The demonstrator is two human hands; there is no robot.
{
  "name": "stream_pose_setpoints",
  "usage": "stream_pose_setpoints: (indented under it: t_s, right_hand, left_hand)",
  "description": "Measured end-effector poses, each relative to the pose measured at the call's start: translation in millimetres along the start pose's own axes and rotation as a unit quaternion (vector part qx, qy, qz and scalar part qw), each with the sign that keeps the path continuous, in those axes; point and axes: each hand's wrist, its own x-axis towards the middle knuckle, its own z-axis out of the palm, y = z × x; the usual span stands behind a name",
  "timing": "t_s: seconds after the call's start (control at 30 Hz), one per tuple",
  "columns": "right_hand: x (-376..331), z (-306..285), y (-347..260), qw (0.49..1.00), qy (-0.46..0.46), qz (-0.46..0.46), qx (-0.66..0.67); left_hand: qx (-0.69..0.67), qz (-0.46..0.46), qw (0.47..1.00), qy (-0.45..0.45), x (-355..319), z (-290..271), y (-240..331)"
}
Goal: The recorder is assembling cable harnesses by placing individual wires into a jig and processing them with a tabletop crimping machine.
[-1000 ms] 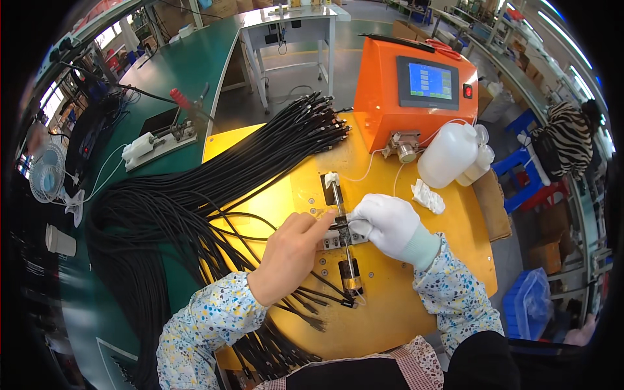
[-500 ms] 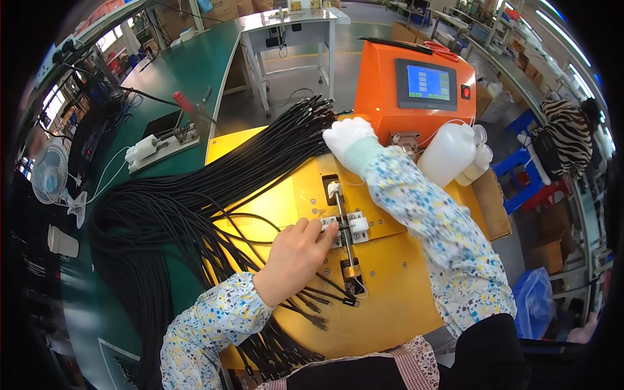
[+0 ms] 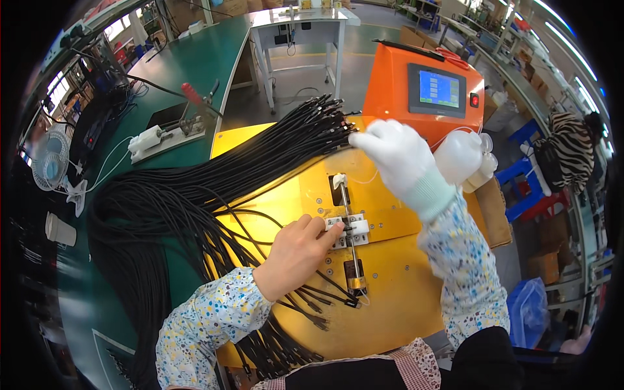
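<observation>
My bare left hand (image 3: 296,253) is closed around a black cable. Its fingertips press the cable's end against a small white clamp block (image 3: 355,225) on the yellow machine plate (image 3: 383,286). A metal rod (image 3: 346,201) runs across that block, with a white tip at the far end and a brass-coloured piece at the near end. My right hand (image 3: 396,156), in a white glove, hovers just right of the far cable ends, fingers bent together; whatever they may hold is hidden. The thick bundle of black cables (image 3: 260,153) stretches across the plate's left side, and several loose ends lie below my left hand.
Behind the plate stands an orange control box (image 3: 383,84) with a screen. White plastic bottles (image 3: 458,156) and a cardboard box (image 3: 492,211) are at right. A red-handled toggle clamp (image 3: 192,94), a fan (image 3: 51,166) and a paper cup (image 3: 60,229) sit on the green table (image 3: 188,58).
My right hand has drawn back from the far cable ends, toward me and to the right. My left hand stays at the white block. The whole view has shifted slightly.
</observation>
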Motion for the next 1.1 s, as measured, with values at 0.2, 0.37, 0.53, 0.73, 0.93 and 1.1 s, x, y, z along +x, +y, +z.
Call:
stream_pose_setpoints:
  t_s: [0.2, 0.37, 0.53, 0.73, 0.93, 1.1]
  right_hand:
    - [-45.6, -22.4, -12.8, 0.988, 0.039, 0.084, 0.123]
    - [-56.0, -29.1, -18.5, 0.994, 0.046, 0.072, 0.073]
    - [-73.1, -1.5, -30.8, 0.942, 0.072, 0.181, 0.275]
    - [-84.7, 14.8, -54.1, 0.925, -0.036, 0.163, 0.34]
    - [-80.3, 16.6, -49.5, 0.944, -0.041, 0.124, 0.301]
    - [-37.6, 27.9, -16.3, 0.954, -0.029, 0.108, 0.279]
  left_hand:
    - [-0.045, -0.076, 0.996, 0.029, 3.1, -1.5, -3.7]
    - [-0.049, -0.066, 0.997, -0.011, 5.0, -2.1, -11.1]
    - [-0.015, -0.042, 0.993, -0.111, 9.8, -28.4, -1.3]
    - [-0.187, -0.033, 0.979, -0.067, 13.0, -42.9, 13.1]
    - [-0.013, 0.01, 0.999, -0.029, 2.8, -6.1, 0.1]
    - [0.041, 0.049, 0.998, -0.007, 4.0, -0.9, 1.0]
